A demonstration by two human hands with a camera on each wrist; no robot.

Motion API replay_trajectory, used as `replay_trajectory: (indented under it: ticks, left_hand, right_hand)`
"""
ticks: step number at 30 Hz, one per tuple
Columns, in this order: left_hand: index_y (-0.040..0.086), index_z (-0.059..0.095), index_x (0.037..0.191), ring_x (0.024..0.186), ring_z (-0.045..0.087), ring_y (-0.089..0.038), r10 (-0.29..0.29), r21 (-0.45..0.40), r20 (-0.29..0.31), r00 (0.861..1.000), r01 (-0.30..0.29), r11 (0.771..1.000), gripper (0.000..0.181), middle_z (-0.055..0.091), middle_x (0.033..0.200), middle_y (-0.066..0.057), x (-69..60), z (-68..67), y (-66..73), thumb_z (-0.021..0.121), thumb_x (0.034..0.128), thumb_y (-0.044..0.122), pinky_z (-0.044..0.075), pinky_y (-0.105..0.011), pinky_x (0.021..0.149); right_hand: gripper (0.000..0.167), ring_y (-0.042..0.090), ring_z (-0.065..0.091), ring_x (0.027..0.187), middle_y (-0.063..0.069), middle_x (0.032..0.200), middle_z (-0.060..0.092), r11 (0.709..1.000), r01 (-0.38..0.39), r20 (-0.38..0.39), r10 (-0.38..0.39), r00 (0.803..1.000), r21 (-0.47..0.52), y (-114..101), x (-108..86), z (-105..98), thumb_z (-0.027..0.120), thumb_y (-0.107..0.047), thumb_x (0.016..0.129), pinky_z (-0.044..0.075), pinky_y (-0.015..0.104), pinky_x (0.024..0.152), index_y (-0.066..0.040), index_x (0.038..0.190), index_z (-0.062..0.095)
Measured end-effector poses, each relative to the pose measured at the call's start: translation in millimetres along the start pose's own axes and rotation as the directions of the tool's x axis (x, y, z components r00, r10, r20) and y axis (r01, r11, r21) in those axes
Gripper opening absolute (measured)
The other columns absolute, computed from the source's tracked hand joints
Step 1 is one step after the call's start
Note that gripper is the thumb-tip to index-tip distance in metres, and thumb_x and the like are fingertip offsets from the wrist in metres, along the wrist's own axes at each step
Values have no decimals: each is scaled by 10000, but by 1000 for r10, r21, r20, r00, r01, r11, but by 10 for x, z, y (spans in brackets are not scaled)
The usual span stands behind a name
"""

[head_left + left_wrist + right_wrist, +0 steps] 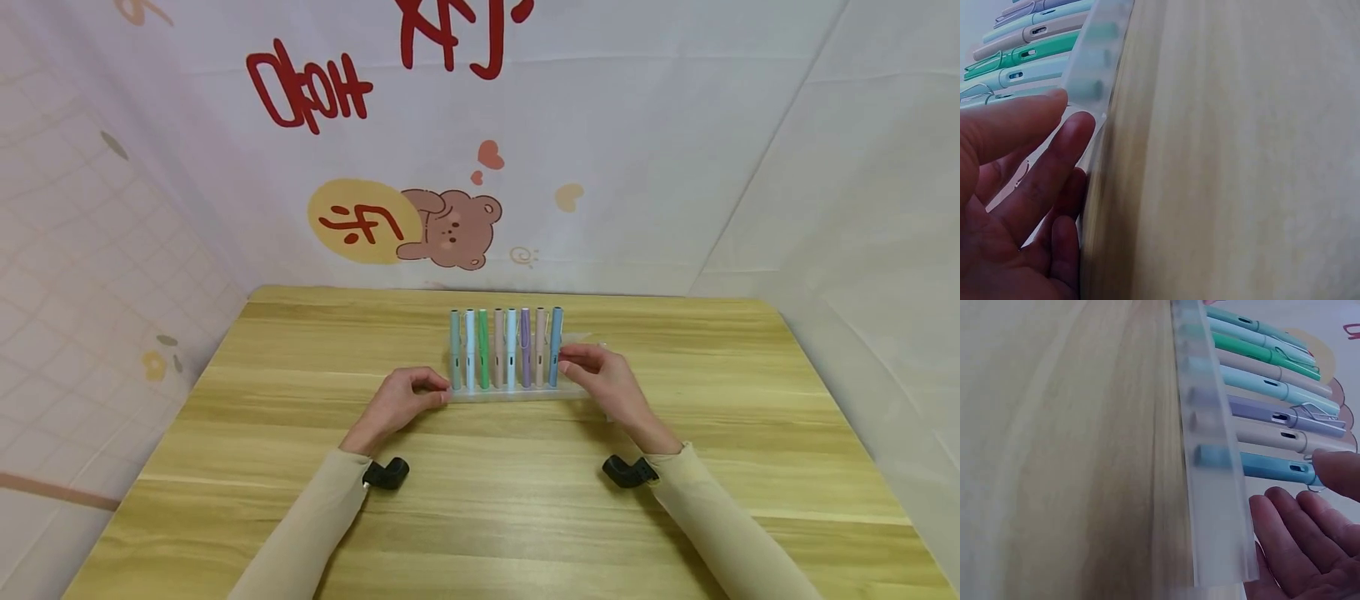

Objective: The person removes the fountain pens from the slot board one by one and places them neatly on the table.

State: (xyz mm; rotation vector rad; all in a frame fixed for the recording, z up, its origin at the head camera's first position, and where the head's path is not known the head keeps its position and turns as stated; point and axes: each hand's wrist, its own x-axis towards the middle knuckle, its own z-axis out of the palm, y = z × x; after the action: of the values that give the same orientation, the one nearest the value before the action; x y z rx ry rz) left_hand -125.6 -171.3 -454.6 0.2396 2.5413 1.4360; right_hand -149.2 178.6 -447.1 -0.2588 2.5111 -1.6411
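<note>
A clear pen stand (517,396) holds a row of several upright pens, among them a green pen (483,350), a purple pen (526,346) and, at the right end, a blue pen (556,342). My left hand (401,400) is at the stand's left end, its thumb and forefinger tips at the corner beside a grey-green pen (455,350). Beside the blue pen is my right hand (611,383), with a gap between thumb and fingers. In the right wrist view its thumb (1338,472) overlaps the cap of that pen; whether they touch is unclear.
The stand rests on a wood-grain table (495,517), toward the back. Behind it hangs a pale cloth backdrop (637,167) printed with a bear and red characters. More pale cloth (885,250) borders the right side.
</note>
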Motion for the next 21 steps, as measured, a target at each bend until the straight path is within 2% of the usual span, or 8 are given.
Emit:
replay_trajectory:
  ticks: [4,7,15,21]
  left_hand:
    - [97,790,1044,1006,643,-178,0,-5,6,1000,0,1000,100,745,1054,-14,-4,-1,-12,760,949,105,480,-395,931]
    - [101,789,1046,1012,641,-177,-7,-4,4,1000,7,1000,101,744,1063,-9,0,0,-20,758,951,111,481,-383,928]
    - [103,789,1038,999,640,-181,-26,-19,-1,1000,26,999,94,745,1062,-2,3,10,-16,760,948,107,486,-386,914]
    - [101,791,1036,985,644,-174,-38,-28,-5,999,37,999,96,749,1046,-10,5,9,-7,768,942,107,482,-375,911]
  right_hand:
    - [424,351,652,1201,209,1296,682,999,-30,23,31,999,-37,-2,39,39,659,-209,1036,512,475,1009,35,1380,609]
    - [438,363,644,1211,215,1302,677,997,-49,32,51,998,-53,-1,64,56,670,-212,1028,504,498,1016,38,1381,599]
    - [393,363,663,1144,211,1204,709,995,-53,33,56,998,-88,21,120,69,679,-200,1019,525,460,961,67,1304,630]
    - [346,336,683,1090,191,1151,724,996,-44,18,46,999,-78,10,133,80,685,-175,1013,539,380,909,65,1260,651]
